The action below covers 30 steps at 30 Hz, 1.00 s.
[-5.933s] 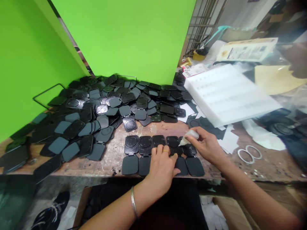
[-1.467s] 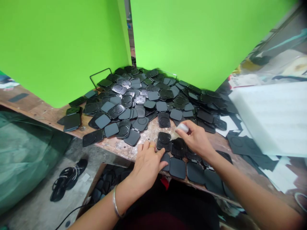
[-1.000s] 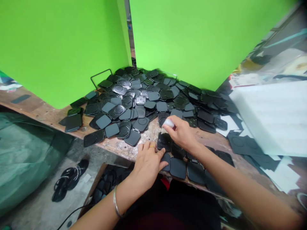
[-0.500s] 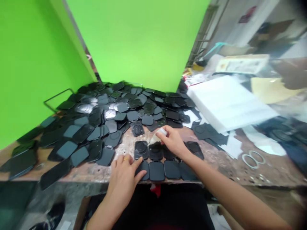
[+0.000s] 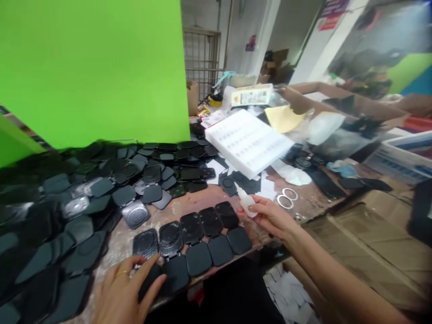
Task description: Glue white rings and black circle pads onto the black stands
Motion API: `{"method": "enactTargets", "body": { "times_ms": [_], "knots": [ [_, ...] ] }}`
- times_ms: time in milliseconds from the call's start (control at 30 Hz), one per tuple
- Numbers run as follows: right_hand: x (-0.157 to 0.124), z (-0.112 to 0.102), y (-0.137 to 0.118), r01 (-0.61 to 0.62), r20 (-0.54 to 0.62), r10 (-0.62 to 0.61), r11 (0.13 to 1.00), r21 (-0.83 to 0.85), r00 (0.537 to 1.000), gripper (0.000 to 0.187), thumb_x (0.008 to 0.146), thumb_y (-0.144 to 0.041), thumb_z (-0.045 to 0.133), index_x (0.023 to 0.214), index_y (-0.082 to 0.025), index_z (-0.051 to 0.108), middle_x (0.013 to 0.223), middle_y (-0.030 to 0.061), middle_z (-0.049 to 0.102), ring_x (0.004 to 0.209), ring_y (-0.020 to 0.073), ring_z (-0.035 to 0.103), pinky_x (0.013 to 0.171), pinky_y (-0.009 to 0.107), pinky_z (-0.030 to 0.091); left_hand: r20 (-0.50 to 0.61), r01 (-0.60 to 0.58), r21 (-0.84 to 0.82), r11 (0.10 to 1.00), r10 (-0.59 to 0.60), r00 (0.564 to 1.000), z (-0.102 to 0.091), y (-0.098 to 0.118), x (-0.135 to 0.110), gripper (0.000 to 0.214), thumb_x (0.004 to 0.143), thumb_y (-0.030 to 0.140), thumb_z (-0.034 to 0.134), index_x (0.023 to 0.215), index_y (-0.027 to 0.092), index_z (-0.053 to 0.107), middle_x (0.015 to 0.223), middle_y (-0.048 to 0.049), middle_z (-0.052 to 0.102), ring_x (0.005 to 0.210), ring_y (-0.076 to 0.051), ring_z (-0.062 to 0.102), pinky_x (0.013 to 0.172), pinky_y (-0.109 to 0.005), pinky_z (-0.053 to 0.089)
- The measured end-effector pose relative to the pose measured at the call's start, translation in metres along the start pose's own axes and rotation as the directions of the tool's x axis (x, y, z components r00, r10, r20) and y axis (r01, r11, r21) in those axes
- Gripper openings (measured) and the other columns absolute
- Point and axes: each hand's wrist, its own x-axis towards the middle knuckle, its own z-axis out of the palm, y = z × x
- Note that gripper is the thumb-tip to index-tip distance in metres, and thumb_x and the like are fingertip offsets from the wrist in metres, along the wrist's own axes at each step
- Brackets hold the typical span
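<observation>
The small white squeeze bottle (image 5: 245, 203) is in the right hand (image 5: 270, 217), fingers closed around its body, nozzle pointing up and to the left. It sits just off the right end of a row of black hinged cases (image 5: 195, 234), which lie open on the front edge of the wooden table (image 5: 192, 202): five cases side by side, ribbed halves toward the back, smooth lids toward the person. The bottle tip is near the rightmost case but not touching it.

The left hand (image 5: 126, 288), w/ a gold ring (image 5: 120, 272), lies flat at the left end of the row, fingers spread narrow and resting on the lid of the leftmost case; nothing gripped.

Left and behind the row is a big loose pile of same black cases (image 5: 84, 193), some w/ silver ribbed sides up. Behind the right hand are two white rings (image 5: 285, 198), black cut-out sheets (image 5: 236, 182) and a white foam tray (image 5: 248, 141). Green boards (image 5: 94, 67) stand at the back; cardboard boxes (image 5: 367, 238) are at the right
</observation>
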Motion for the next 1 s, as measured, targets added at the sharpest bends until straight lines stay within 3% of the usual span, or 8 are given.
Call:
{"method": "enactTargets", "body": {
  "times_ms": [100,167,333,600,733,800,900,1000],
  "knots": [
    [0.001,-0.047,-0.012,0.235,-0.172,-0.291,0.929,-0.287,0.941,0.039,0.061,-0.032,0.078,0.095,-0.019,0.066,0.09,0.003,0.071,0.083,0.0174,0.066,0.084,0.034,0.052,-0.047,-0.076,-0.096,0.993,0.071,0.996,0.007,0.002,0.008,0.034,0.083,0.052,0.057,0.105,0.034,0.076,0.101,-0.0084,0.068,0.091,-0.032,0.061,0.076,-0.044,0.049],
    [0.003,-0.086,-0.021,0.312,-0.28,-0.498,0.801,-0.51,0.821,0.039,0.06,-0.037,0.076,0.093,-0.019,0.064,0.088,0.0036,0.071,0.082,0.0197,0.065,0.079,0.036,0.052,-0.088,-0.116,-0.128,0.985,0.105,0.991,0.011,0.008,0.011,0.036,0.086,0.054,0.053,0.105,0.034,0.075,0.101,-0.0086,0.067,0.091,-0.031,0.061,0.077,-0.045,0.049],
    [0.013,-0.179,-0.036,0.02,-0.494,-0.731,0.568,-0.822,0.47,0.029,0.057,-0.04,0.067,0.074,-0.022,0.052,0.068,0.0044,0.062,0.065,0.021,0.057,0.064,0.035,0.046,-0.22,-0.192,-0.128,0.973,0.161,0.962,0.014,0.032,0.017,0.039,0.094,0.054,0.045,0.104,0.031,0.074,0.103,-0.0092,0.065,0.095,-0.03,0.059,0.078,-0.043,0.047],
    [0.026,-0.232,-0.026,-0.166,-0.452,-0.724,0.433,-0.886,0.521,0.032,0.061,-0.044,0.063,0.08,-0.023,0.048,0.075,0.0062,0.06,0.065,0.0216,0.053,0.065,0.037,0.044,-0.203,-0.26,-0.164,0.952,0.225,0.953,0.011,0.054,0.026,0.032,0.094,0.046,0.049,0.1,0.029,0.075,0.1,-0.0096,0.066,0.093,-0.03,0.058,0.077,-0.044,0.047],
    [0.015,-0.219,-0.013,-0.122,-0.347,-0.865,0.325,-0.938,0.363,0.045,0.067,-0.048,0.065,0.097,-0.017,0.053,0.095,0.0151,0.061,0.08,0.026,0.057,0.074,0.041,0.048,-0.173,-0.245,-0.157,0.957,0.218,0.961,0.013,0.059,0.025,0.026,0.094,0.039,0.051,0.102,0.028,0.074,0.105,-0.0094,0.064,0.097,-0.03,0.057,0.081,-0.044,0.045],
    [0.011,-0.207,-0.005,-0.094,-0.242,-0.872,0.223,-0.97,0.427,0.032,0.076,-0.046,0.059,0.091,-0.018,0.056,0.089,0.0138,0.062,0.079,0.0256,0.058,0.075,0.04,0.048,-0.157,-0.229,-0.16,0.96,0.205,0.966,0.013,0.061,0.025,0.024,0.093,0.036,0.053,0.103,0.028,0.073,0.106,-0.0088,0.063,0.099,-0.03,0.056,0.082,-0.044,0.045],
    [0.014,-0.19,0.003,-0.062,-0.145,-0.726,0.141,-0.988,0.672,0.017,0.079,-0.036,0.055,0.078,-0.019,0.058,0.077,0.0104,0.063,0.072,0.0234,0.059,0.071,0.036,0.046,-0.163,-0.237,-0.18,0.955,0.208,0.964,0.012,0.065,0.028,0.022,0.092,0.033,0.055,0.102,0.027,0.073,0.105,-0.0085,0.063,0.098,-0.029,0.056,0.082,-0.043,0.045],
    [0.025,-0.185,0.002,-0.184,-0.198,-0.552,0.082,-0.98,0.81,0.011,0.076,-0.027,0.055,0.067,-0.02,0.056,0.071,0.0089,0.063,0.07,0.0234,0.059,0.068,0.034,0.043,-0.162,-0.234,-0.228,0.945,0.2,0.966,0.008,0.07,0.028,0.021,0.091,0.03,0.056,0.101,0.027,0.074,0.103,-0.0089,0.063,0.097,-0.029,0.056,0.081,-0.044,0.044]
  ]
}}
